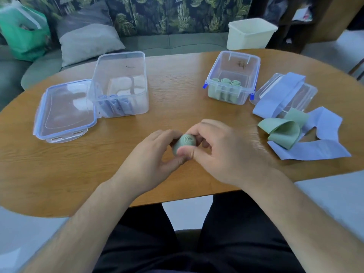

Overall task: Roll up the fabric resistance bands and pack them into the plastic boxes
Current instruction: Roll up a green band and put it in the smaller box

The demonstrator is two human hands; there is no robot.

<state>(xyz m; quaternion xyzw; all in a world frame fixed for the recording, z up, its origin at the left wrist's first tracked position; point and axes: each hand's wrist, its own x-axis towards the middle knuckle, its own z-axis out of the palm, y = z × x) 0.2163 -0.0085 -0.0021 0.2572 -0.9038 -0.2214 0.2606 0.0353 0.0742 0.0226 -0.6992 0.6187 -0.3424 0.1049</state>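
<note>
Between hands (146,154) (224,152), green roll (184,143), spiral-end up.

No readable text, labels or numbers anywhere in view.

Roll (185,142): sage green, spiral-ringed end. Desk (177,85): tan wood grain. Right box (236,53): clear, blue clips; boxed rolls (225,81) green. Left box (122,71): clear. Loose bands (326,120): pale blue, one green. Backdrop (157,12): dark, green leaf print.

Soft daylight, blurred hands, warped edges
</note>
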